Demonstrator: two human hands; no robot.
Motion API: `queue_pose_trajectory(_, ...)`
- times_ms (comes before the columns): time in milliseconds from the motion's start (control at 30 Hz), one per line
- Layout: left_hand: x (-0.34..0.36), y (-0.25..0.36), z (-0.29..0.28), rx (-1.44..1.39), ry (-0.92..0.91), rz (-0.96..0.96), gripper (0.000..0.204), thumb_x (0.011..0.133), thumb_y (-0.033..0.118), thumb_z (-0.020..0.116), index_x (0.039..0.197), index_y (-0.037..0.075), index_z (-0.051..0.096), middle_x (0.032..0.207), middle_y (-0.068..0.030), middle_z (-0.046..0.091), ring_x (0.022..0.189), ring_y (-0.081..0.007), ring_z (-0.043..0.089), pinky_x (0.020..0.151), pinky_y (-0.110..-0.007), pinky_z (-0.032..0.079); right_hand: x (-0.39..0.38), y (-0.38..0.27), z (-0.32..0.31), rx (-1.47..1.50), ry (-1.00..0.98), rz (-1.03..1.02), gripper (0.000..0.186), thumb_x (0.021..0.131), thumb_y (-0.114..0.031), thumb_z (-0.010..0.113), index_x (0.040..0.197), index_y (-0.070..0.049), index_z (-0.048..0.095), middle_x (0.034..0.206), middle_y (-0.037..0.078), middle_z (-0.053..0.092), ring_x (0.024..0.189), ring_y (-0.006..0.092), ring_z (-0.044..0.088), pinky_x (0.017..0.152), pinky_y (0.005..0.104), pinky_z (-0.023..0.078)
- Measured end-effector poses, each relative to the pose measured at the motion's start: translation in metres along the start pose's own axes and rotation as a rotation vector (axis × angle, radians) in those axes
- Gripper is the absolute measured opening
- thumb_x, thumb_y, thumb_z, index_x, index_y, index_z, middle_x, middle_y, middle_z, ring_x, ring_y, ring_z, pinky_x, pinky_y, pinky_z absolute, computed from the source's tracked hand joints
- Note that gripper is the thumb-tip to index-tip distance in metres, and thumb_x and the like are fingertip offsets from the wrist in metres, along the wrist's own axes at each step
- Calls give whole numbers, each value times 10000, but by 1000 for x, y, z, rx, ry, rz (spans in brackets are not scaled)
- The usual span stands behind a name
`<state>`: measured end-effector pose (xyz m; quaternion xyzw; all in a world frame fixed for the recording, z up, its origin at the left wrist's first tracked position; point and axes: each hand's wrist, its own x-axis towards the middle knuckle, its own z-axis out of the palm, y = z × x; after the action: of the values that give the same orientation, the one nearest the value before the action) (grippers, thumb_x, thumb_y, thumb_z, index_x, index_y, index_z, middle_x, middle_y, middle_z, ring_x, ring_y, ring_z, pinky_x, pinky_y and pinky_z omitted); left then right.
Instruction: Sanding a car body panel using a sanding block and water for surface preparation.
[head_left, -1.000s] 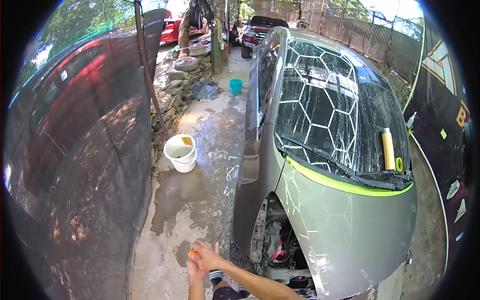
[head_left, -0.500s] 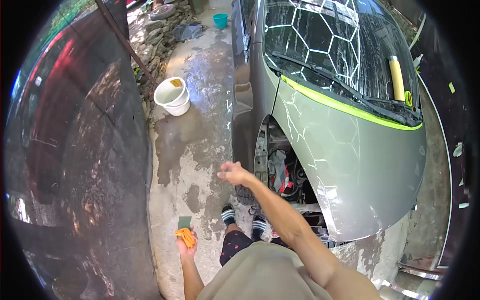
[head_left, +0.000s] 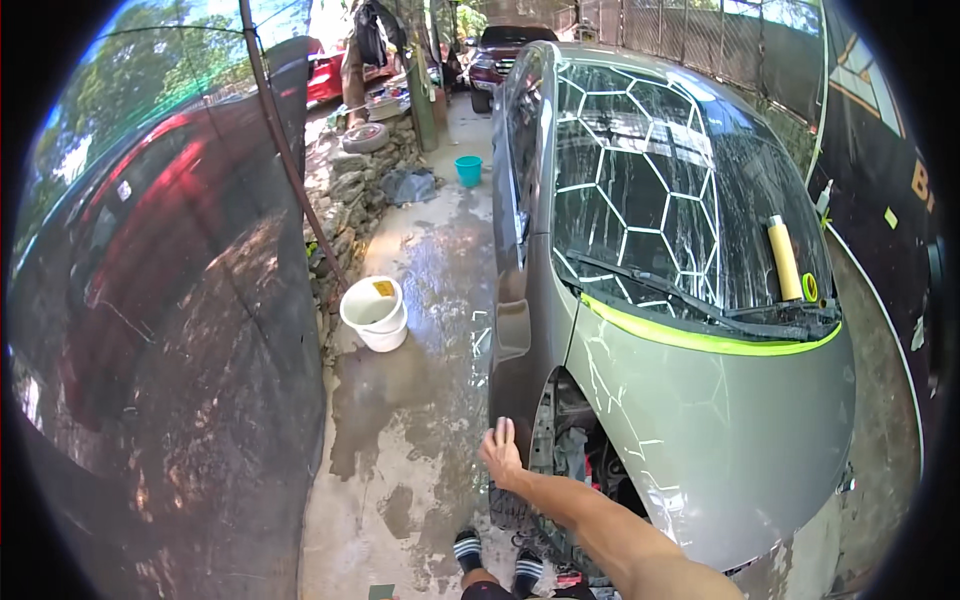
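My right hand [head_left: 502, 456] is at the dark grey body panel [head_left: 512, 395] just ahead of the car's open wheel arch [head_left: 575, 425]. Its fingers are stretched out with nothing in them; whether they touch the panel I cannot tell. The top of a small grey-green sheet [head_left: 382, 592] shows at the lower edge, with my left hand below it out of sight. The grey car has a glossy hood [head_left: 720, 430], and a bright yellow-green tape strip [head_left: 700, 329] follows the hood's rear edge. White lines form hexagons on the windshield [head_left: 640, 200].
A white bucket [head_left: 378, 330] stands on the wet, patchy concrete to the left, with a teal bucket [head_left: 468, 172] farther off. A yellow paper roll [head_left: 784, 262] and a tape roll [head_left: 809, 287] lie at the windshield's base. A dark sheet [head_left: 220, 350] hangs along the left side.
The view has tilted up, showing more of the car and yard. My right hand has come to the dark panel beside the wheel arch. My left hand and its orange cloth have left the view.
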<state>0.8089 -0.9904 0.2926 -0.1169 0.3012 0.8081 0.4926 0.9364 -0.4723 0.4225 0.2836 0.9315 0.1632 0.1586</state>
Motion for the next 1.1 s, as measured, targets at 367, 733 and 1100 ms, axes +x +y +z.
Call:
queue_pose_trajectory(367,-8,-25,1,72,94,112,281,915,405,674,1030,149,646,955,-24,686,843,-210,649,732,-400,551,13,-4,0,-55,-147,36,502,964,-295,507,1432,-115,524,1487,171,374,1421,564,195,1100,780,101)
queue_pose_trajectory(733,-18,-11,42,159,-50,175,267,892,411,701,957,161,634,836,1,637,713,-164,587,646,-338,505,14,3,-9,-178,-336,13,482,994,-304,462,1447,-145,513,1516,163,347,1433,556,178,1087,799,118)
queue_pose_trajectory(1100,22,-13,16,256,-21,88,316,962,375,582,745,149,547,645,-13,521,531,-136,464,467,-290,370,-8,19,-39,-85,-51,-115,485,998,-315,446,1437,-125,521,1499,130,407,1442,499,229,1142,717,120)
